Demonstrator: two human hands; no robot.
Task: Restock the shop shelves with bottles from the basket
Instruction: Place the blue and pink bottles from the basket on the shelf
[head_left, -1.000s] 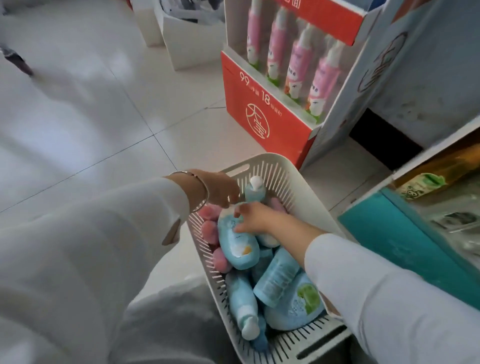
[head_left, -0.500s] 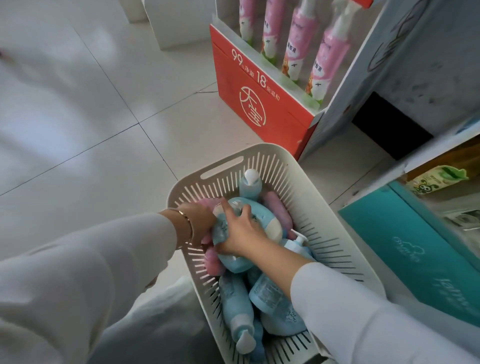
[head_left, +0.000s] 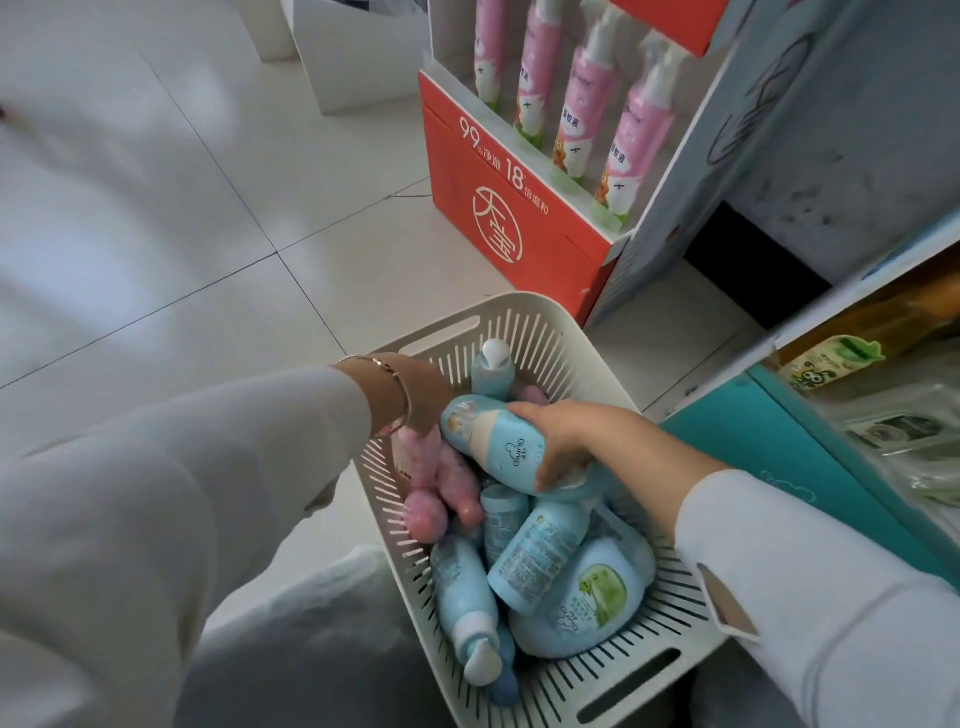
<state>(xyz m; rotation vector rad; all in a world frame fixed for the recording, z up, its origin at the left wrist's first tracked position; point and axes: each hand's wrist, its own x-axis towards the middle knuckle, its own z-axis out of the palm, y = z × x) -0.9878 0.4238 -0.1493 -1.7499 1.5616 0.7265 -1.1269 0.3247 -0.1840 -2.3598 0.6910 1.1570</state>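
Head: right hand (head_left: 574, 441) grips one bottle (head_left: 496, 441); four pink sprays (head_left: 587, 98) shelved.

Soft, bright, even light fills the scene and lays broad pale sheens on the glossy white floor tiles (head_left: 182, 260) at the left, with shadows faint and diffuse. The wide-angle lens tilts the red cardboard display stand (head_left: 519, 223) and bends lines toward the edges, where the white fabric sleeve (head_left: 130, 519) at lower left is smeared. The centre is sharper: the pale blue plastic bottle (head_left: 493, 441) gripped by the right hand (head_left: 576, 436) shows legible label lettering.
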